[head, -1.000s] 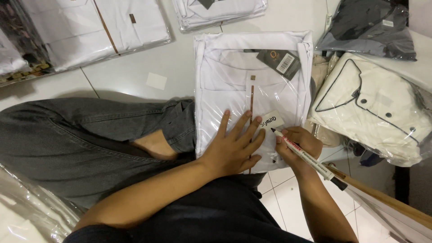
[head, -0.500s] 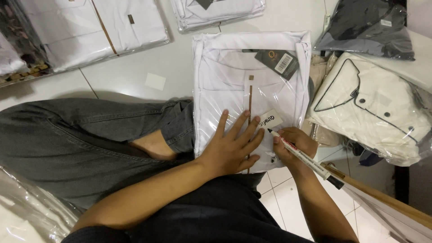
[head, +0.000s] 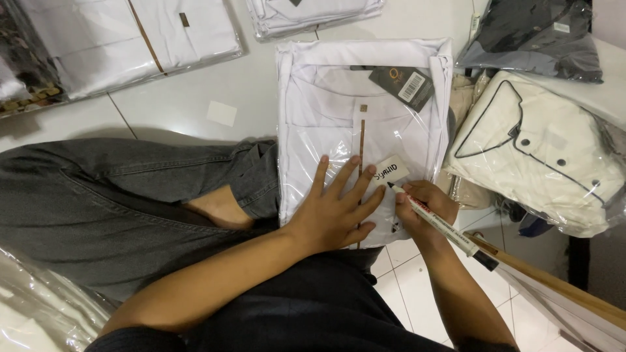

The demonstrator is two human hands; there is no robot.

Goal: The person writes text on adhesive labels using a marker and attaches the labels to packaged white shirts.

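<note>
Left hand (head: 332, 212) fingers spread flat on bagged white shirt (head: 362, 124) across lap, w/ right hand (head: 424, 205) pinching marker (head: 437, 225), tip at white label (head: 392, 171) just beyond left fingertips, barrel angled back-right.

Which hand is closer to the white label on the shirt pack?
Right. The right hand holds a marker with its tip at the label; the left hand lies flat beside it, fingertips just short.

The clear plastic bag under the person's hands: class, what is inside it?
Inside the clear plastic bag lies a folded white shirt with a brown front strip and a dark hang tag. The left hand covers its lower part.
</note>
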